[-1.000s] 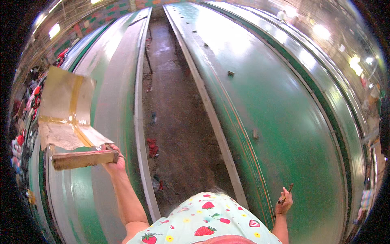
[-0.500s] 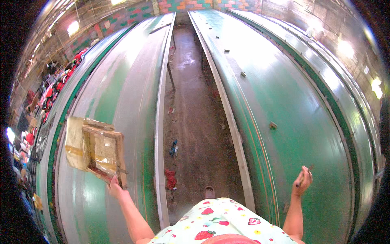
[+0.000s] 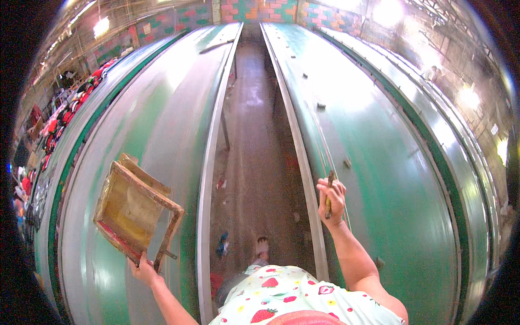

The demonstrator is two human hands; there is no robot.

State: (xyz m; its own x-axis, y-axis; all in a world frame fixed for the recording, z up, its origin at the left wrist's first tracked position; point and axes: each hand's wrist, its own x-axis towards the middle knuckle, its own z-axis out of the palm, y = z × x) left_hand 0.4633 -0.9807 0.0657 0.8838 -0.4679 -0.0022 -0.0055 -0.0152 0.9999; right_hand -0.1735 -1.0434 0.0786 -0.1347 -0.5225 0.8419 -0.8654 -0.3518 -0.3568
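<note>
My left hand (image 3: pixel 143 271) grips the lower edge of a worn wooden frame (image 3: pixel 172 219) with a brownish-yellow panel, stained red along one side. The frame is tilted in the air over the left long table (image 3: pixel 157 135). My right hand (image 3: pixel 337 201) is closed around a short, dark and yellowish stick-like tool (image 3: pixel 328 207), held roughly upright near the inner edge of the right long table (image 3: pixel 390 189). What the tool's end is like is too small to tell.
Small dark blocks (image 3: pixel 321 106) are spaced along the right table. A narrow strip (image 3: pixel 214 47) lies at the left table's far end. Between the tables runs an aisle floor (image 3: pixel 252 157) with a blue scrap (image 3: pixel 222 245) and my foot (image 3: pixel 262 246). Colourful cloth heaps (image 3: pixel 59 122) line the far left.
My right hand has swung inward and up with the tool, from over the right table to its inner edge. The frame in my left hand has turned and dropped lower. I have moved forward along the aisle.
</note>
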